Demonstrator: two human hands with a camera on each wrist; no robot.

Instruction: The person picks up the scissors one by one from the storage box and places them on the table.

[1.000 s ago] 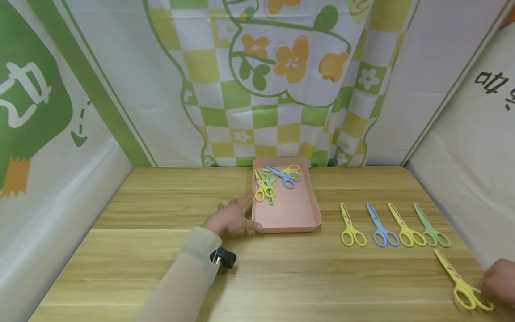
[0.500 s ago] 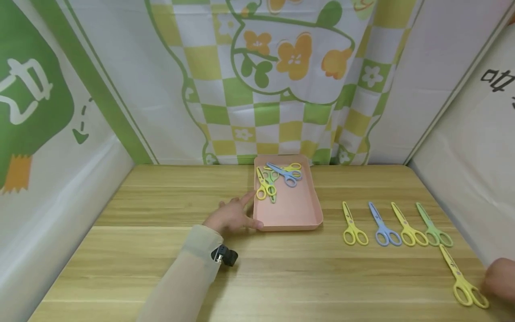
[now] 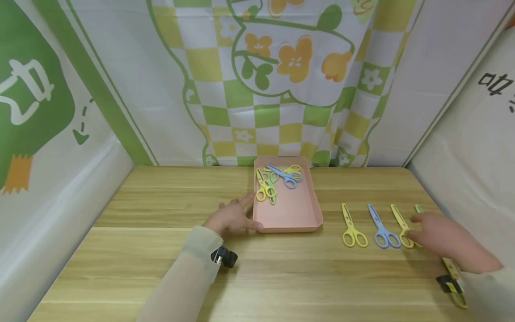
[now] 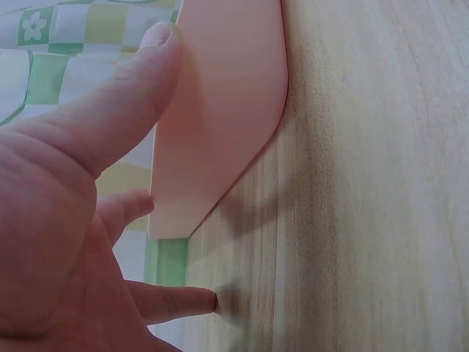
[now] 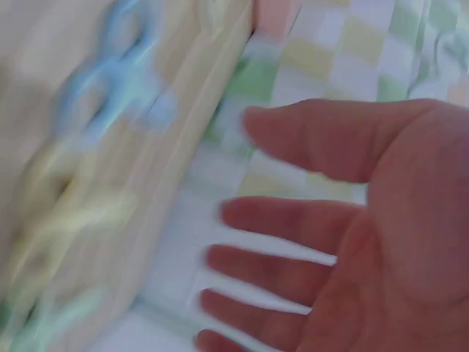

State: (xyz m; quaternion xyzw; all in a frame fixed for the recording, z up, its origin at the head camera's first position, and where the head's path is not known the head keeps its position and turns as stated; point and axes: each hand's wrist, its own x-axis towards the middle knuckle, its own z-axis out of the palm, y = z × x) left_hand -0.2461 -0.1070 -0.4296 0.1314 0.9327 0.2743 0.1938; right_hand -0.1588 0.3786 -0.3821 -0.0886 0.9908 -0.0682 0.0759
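Note:
My left hand point(image 3: 229, 218) has its fingers spread at the left side of a pink tray point(image 3: 289, 214); in the left wrist view the thumb lies along the tray wall point(image 4: 220, 95). Blue scissors point(image 3: 280, 173), yellow scissors point(image 3: 263, 183) and others overlap inside it. Over on the right, my right hand point(image 3: 440, 235) hovers with loosely spread fingers, holding nothing. Beneath it are green scissors point(image 3: 419, 208), mostly hidden, and partly covered yellow scissors point(image 3: 398, 219). Blue scissors point(image 3: 378, 223) and more yellow scissors point(image 3: 349, 224) lie left of these. The right wrist view is blurred.
One more pair of yellow scissors point(image 3: 450, 268) lies partly hidden under the right forearm. A checked curtain point(image 3: 265, 116) hangs behind the wooden table point(image 3: 281, 277). Printed fabric walls point(image 3: 470, 179) close off both sides.
My right hand has come in from the right edge, leaving the nearest yellow scissors, which shifted slightly, and moved left over the scissors in the row. My left hand stays at the tray.

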